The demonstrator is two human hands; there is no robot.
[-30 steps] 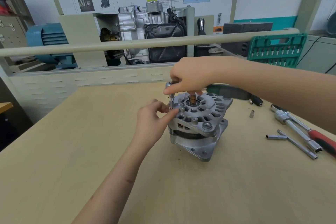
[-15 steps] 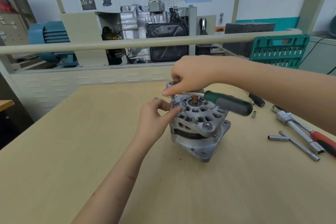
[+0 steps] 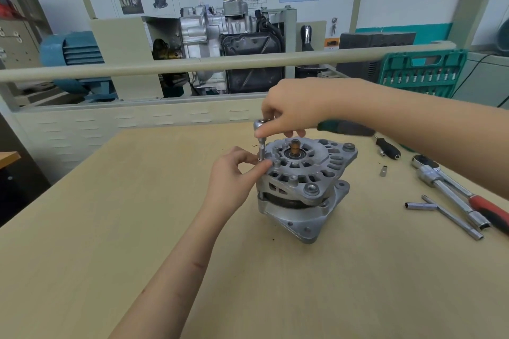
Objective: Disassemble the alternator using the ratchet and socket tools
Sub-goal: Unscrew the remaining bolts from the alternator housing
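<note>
A silver alternator (image 3: 304, 187) stands on the wooden table (image 3: 110, 215), its copper shaft end up. A ratchet with a green and black handle (image 3: 344, 127) stands on a socket (image 3: 261, 150) over a bolt at the alternator's left rim. My right hand (image 3: 292, 107) grips the ratchet's head from above, the handle pointing right behind my forearm. Lower down, my left hand (image 3: 237, 170) pinches the socket's base between thumb and fingers, beside the housing.
Right of the alternator lie a small loose socket (image 3: 382, 170), a black-handled driver (image 3: 388, 149), a red-handled ratchet (image 3: 454, 192) and a T-shaped socket bar (image 3: 446, 213). A green tool case (image 3: 421, 74) stands open at the back right. A beige rail (image 3: 192, 63) crosses behind the table.
The ratchet handle swung forward toward me half a second ago and has now swung back to the right, behind my right forearm. My left hand stayed at the socket.
</note>
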